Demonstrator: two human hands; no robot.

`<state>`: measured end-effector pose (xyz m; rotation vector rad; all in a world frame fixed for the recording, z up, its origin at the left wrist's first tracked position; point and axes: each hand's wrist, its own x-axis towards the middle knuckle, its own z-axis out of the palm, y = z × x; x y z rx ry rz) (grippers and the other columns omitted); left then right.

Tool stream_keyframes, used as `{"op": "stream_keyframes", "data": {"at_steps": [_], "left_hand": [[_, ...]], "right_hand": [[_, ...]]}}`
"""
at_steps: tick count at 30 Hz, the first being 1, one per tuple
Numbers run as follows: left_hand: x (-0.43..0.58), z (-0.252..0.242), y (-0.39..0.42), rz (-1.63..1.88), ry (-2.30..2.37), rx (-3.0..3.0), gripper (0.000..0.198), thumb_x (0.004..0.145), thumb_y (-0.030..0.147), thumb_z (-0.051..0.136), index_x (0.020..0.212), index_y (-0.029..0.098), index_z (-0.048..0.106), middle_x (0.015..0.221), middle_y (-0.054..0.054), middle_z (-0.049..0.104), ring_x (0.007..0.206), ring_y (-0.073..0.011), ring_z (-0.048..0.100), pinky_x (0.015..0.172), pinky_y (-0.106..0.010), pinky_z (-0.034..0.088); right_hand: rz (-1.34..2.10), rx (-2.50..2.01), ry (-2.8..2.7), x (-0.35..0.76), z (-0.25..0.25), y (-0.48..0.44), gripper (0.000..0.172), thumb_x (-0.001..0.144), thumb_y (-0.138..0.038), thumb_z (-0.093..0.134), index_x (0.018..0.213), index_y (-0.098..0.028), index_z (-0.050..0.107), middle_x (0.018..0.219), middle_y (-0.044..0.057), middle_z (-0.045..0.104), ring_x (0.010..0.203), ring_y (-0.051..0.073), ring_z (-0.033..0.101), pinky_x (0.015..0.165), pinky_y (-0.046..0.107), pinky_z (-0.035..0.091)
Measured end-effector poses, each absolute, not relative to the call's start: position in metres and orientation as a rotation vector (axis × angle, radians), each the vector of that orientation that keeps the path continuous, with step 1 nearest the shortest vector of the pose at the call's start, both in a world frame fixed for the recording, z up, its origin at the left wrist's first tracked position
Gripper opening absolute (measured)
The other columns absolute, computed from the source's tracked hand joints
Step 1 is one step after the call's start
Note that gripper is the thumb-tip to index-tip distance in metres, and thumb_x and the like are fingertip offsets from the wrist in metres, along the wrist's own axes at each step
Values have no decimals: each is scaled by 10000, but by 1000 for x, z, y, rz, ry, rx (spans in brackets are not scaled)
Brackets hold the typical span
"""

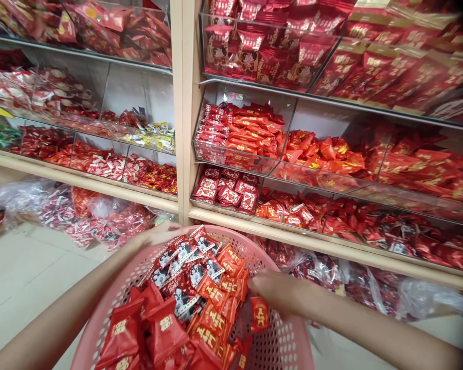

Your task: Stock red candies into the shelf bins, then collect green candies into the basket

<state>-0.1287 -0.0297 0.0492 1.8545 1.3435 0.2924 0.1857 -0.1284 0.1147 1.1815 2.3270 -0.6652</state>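
A round pink plastic basket with a perforated wall is in front of me, full of wrapped candies. At its far left rim, my left hand is closed on the edge, with part of the fingers hidden. My right hand reaches inside on the right, against the orange-red candy packets with gold lettering; its fingers are hidden and blurred. A single orange-red packet lies just below that hand. Black, white and red packets fill the basket's far part, and larger plain red packets fill the near left.
Wooden shelving with clear bins of red candies stands ahead, split by an upright post. Bagged candies lie on the tiled floor under the left shelves. More plastic bags lie under the right shelves.
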Motion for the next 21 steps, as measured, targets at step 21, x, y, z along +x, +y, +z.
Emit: {"op": "stream_keyframes", "data": {"at_steps": [21], "left_hand": [[-141,27,-25,837,1047,1069,496,682,589,603,923,158,642,1022,-70,692,1050,-249,578,884,-310,442]], "right_hand": [[-779,767,2582,91,148,-105,139,805,-211,491,872,-166,604,507,-48,516,541,97,530,476,179,340]]}}
